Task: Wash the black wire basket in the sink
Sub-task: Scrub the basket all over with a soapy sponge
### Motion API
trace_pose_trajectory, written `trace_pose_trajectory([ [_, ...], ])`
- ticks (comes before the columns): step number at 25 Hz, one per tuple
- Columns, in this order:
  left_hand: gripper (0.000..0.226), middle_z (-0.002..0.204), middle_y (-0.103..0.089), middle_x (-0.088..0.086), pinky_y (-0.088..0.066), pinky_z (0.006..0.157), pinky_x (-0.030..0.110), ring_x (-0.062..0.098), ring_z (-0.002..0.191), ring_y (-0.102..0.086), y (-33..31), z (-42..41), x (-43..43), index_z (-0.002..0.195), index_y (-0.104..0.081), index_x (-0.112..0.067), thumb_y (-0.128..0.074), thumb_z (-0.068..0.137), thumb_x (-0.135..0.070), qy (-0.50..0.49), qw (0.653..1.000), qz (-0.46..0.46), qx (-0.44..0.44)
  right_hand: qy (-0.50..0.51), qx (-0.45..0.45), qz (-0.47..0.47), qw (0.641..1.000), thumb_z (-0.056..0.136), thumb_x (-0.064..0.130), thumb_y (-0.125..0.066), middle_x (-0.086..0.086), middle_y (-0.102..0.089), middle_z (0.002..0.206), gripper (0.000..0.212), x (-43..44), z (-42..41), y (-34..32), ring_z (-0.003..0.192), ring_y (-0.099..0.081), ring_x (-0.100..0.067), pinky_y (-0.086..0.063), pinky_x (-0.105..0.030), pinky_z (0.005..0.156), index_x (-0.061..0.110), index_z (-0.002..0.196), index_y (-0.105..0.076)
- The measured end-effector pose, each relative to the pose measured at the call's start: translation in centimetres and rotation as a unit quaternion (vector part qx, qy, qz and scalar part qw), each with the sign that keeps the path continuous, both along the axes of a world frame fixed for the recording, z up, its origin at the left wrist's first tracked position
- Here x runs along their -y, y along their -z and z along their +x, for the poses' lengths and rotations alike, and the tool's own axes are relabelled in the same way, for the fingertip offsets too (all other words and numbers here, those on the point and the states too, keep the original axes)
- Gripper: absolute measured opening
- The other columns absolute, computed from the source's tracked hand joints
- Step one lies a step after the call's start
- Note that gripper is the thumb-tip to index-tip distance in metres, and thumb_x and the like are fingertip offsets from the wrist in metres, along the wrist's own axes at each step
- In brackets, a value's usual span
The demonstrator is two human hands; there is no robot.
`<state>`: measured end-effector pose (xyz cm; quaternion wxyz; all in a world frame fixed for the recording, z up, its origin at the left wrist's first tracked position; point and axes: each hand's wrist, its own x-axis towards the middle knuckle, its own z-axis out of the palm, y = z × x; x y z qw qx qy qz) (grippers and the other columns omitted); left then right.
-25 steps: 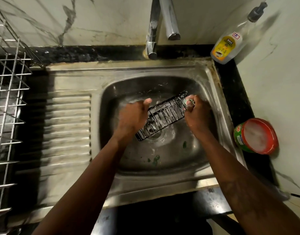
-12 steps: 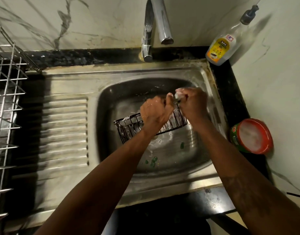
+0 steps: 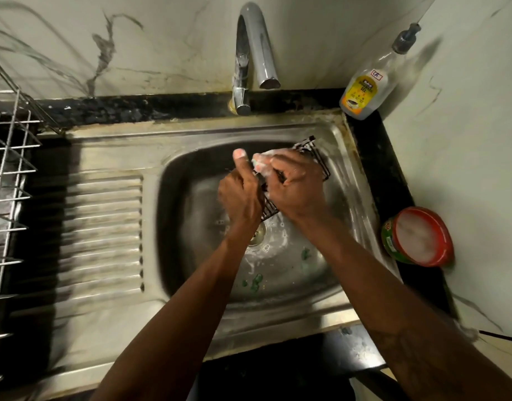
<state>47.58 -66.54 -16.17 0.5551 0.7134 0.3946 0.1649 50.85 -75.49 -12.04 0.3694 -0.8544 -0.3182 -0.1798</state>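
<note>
Scrubbing step: left hand [image 3: 243,198] grips black wire basket [image 3: 318,159], right hand [image 3: 296,188] pinches soapy scrubber [image 3: 259,163]. Next, probably: tap [image 3: 257,47] rinse.

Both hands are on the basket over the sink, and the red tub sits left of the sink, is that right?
Not quite. The left hand and right hand are on the basket over the sink, but the red tub sits right of the sink, on the dark counter. The head view shows it.
</note>
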Motion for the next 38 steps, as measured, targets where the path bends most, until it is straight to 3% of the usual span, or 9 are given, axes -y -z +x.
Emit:
trace_pose_trajectory([
  [6,0.06,0.041,-0.047,-0.008,-0.035,0.048,0.033,0.004,0.04,-0.041,-0.5,-0.6,-0.6,0.05,-0.041,-0.023,-0.039,0.108,-0.039,-0.065,0.987,-0.097,0.107,-0.036,0.046,-0.079,0.995,0.092,0.008,-0.049,-0.006,-0.074,0.086,0.028,-2.1,-1.6,0.8,0.082,-0.068,-0.023,-0.053,-0.035,0.083,0.007,0.09,-0.077],
  [9,0.059,0.039,-0.038,-0.012,-0.032,0.042,0.042,0.011,0.038,-0.031,0.0,-0.5,-0.5,0.045,-0.046,-0.029,-0.043,0.1,-0.049,-0.017,0.976,-0.157,0.147,0.075,0.016,-0.094,0.993,0.085,0.002,-0.054,-0.009,-0.073,0.086,0.023,0.2,2.9,0.1,0.079,-0.067,-0.027,-0.054,-0.036,0.074,0.008,0.089,-0.076],
  [12,0.06,0.039,-0.033,-0.015,-0.023,0.04,0.023,0.006,0.034,-0.027,-0.1,-0.2,-1.0,0.045,-0.042,-0.026,-0.041,0.104,-0.04,0.008,0.975,-0.155,0.161,0.166,-0.01,-0.07,0.983,0.089,0.005,-0.063,-0.01,-0.07,0.089,0.013,2.4,5.1,-0.3,0.08,-0.065,-0.026,-0.053,-0.037,0.074,0.007,0.089,-0.075],
  [17,0.067,0.038,-0.036,-0.005,-0.023,0.042,0.029,0.009,0.033,-0.035,-0.9,0.0,-1.8,0.046,-0.034,-0.015,-0.04,0.107,-0.043,0.009,0.999,-0.005,0.042,-0.007,0.057,-0.115,0.992,0.082,-0.01,-0.062,-0.004,-0.075,0.088,0.025,1.1,-0.8,1.7,0.08,-0.068,-0.022,-0.051,-0.034,0.081,0.008,0.093,-0.076],
  [20,0.063,0.032,-0.033,-0.009,-0.022,0.037,0.02,0.005,0.029,-0.031,-0.7,-0.2,-1.4,0.047,-0.032,-0.018,-0.044,0.107,-0.034,0.018,0.995,-0.046,0.092,0.066,0.037,-0.139,0.987,0.081,-0.011,-0.06,-0.009,-0.071,0.09,0.028,2.8,2.7,0.6,0.085,-0.063,-0.026,-0.052,-0.036,0.081,0.007,0.096,-0.076],
  [23,0.061,0.034,-0.028,-0.013,-0.019,0.034,0.016,0.004,0.028,-0.029,-1.0,0.0,-1.0,0.048,-0.031,-0.02,-0.043,0.108,-0.027,0.018,0.993,-0.033,0.111,0.027,0.07,-0.182,0.98,0.074,-0.016,-0.061,-0.014,-0.066,0.09,0.033,4.7,3.8,-0.2,0.083,-0.062,-0.033,-0.054,-0.04,0.074,0.004,0.098,-0.075],
  [29,0.063,0.044,-0.043,-0.005,-0.027,0.046,0.027,0.004,0.038,-0.041,-1.2,-1.2,-0.9,0.05,-0.043,-0.012,-0.04,0.108,-0.037,0.015,0.999,-0.002,0.041,-0.035,0.004,-0.221,0.975,0.073,-0.006,-0.06,-0.008,-0.065,0.078,0.021,1.5,-2.5,0.4,0.073,-0.058,-0.025,-0.052,-0.035,0.064,0.008,0.083,-0.071],
  [34,0.065,0.056,-0.055,0.016,-0.043,0.059,0.042,0.026,0.056,-0.051,-1.6,-0.6,-2.0,0.05,-0.045,-0.01,-0.037,0.106,-0.043,0.049,0.999,0.006,0.001,0.01,-0.082,-0.049,0.995,0.088,-0.001,-0.063,-0.006,-0.07,0.085,0.016,1.0,-2.9,0.0,0.073,-0.064,-0.019,-0.051,-0.026,0.07,0.007,0.092,-0.077],
  [38,0.068,0.045,-0.045,0.0,-0.034,0.046,0.027,0.012,0.04,-0.042,-1.7,-1.2,-1.5,0.046,-0.039,-0.015,-0.039,0.106,-0.047,0.077,0.997,-0.013,0.0,-0.054,-0.007,-0.133,0.99,0.088,-0.008,-0.06,-0.008,-0.066,0.09,0.024,4.4,-4.1,1.0,0.071,-0.061,-0.017,-0.055,-0.03,0.063,0.005,0.101,-0.075],
])
